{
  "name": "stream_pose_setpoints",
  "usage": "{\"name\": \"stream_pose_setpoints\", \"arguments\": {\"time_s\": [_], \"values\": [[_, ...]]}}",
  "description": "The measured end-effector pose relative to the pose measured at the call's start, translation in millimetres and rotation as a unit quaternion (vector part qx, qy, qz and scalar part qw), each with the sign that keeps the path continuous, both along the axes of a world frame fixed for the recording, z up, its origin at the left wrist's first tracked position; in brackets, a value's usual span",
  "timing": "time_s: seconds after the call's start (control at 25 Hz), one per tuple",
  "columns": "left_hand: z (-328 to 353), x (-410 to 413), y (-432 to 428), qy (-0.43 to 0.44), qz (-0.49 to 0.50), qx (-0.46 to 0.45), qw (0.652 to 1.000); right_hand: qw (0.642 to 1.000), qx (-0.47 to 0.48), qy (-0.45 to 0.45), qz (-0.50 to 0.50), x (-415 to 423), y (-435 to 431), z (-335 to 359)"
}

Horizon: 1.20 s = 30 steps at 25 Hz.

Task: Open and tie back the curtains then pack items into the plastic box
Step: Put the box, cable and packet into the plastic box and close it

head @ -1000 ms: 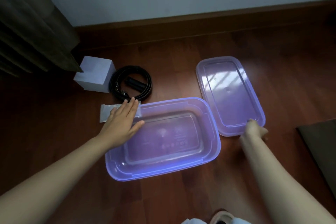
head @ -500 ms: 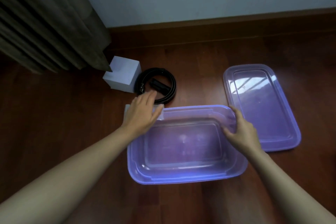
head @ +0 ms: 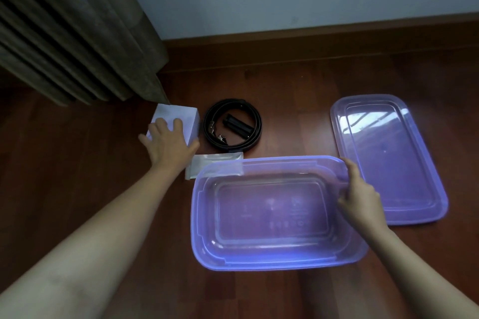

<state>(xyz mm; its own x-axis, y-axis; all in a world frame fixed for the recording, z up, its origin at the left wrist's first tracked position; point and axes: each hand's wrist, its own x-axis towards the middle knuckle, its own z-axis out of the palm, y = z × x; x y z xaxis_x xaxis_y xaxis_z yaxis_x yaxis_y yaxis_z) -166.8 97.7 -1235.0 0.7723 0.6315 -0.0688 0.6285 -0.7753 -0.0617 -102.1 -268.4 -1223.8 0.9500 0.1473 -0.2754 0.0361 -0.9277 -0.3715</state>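
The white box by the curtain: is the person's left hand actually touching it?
Touching. The head view shows the left hand spread over the white box, fingers lying on its top and thumb against its near corner.

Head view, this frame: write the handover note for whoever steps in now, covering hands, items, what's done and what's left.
Left hand: spread over the white box, closing on it, not lifted.
Right hand: steadying the plastic box at its right rim.
Plastic box is empty; lid lies off to its right.
Coiled belt and flat packet lie on the floor behind the box.
Curtain hangs bunched at left; no tie visible.
Left: pack all three items.
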Motion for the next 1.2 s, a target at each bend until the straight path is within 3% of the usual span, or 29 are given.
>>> {"name": "stream_pose_setpoints", "arguments": {"time_s": [0.44, 0.6, 0.72, 0.8, 0.84, 0.92, 0.96, 1.08, 1.12, 1.2], "values": [[8.2, -41.8, 36.3, 0.028, 0.023, -0.127, 0.991, 1.0, -0.002, 0.007, 0.0, -0.5, 0.7, 3.8], [29.9, -57.7, 14.6, -0.135, 0.015, -0.036, 0.99, 1.0, -0.001, 0.008, 0.002, 0.0, -0.2, 2.8], [45.0, -79.1, -11.9, -0.319, -0.094, 0.012, 0.943, 1.0, 0.007, 0.004, 0.007, -0.5, -0.4, 1.2], [57.5, -76.6, -31.2, -0.409, -0.169, -0.096, 0.892, 1.0, 0.009, 0.008, 0.005, 0.4, -0.6, 1.9], [65.2, -70.9, -43.8, -0.425, -0.186, -0.23, 0.855, 1.0, 0.011, 0.01, 0.004, 0.9, -1.1, 2.0], [78.1, -60.6, -72.7, -0.342, -0.163, -0.522, 0.764, 1.0, 0.015, 0.008, 0.008, 1.2, -1.8, 2.0], [81.1, -57.2, -84.8, -0.246, -0.164, -0.596, 0.747, 1.0, 0.018, 0.008, 0.011, 0.7, -1.7, 2.1], [65.4, -51.6, -100.8, 0.035, -0.213, -0.582, 0.784, 1.0, 0.016, 0.01, 0.015, 0.7, -0.9, 2.4], [58.4, -52.2, -101.1, 0.096, -0.189, -0.589, 0.78, 1.0, 0.015, 0.011, 0.015, 0.7, -1.0, 2.8], [48.4, -51.2, -99.2, 0.17, -0.085, -0.647, 0.738, 1.0, 0.017, 0.009, 0.013, 0.3, -1.8, 3.6]]}}
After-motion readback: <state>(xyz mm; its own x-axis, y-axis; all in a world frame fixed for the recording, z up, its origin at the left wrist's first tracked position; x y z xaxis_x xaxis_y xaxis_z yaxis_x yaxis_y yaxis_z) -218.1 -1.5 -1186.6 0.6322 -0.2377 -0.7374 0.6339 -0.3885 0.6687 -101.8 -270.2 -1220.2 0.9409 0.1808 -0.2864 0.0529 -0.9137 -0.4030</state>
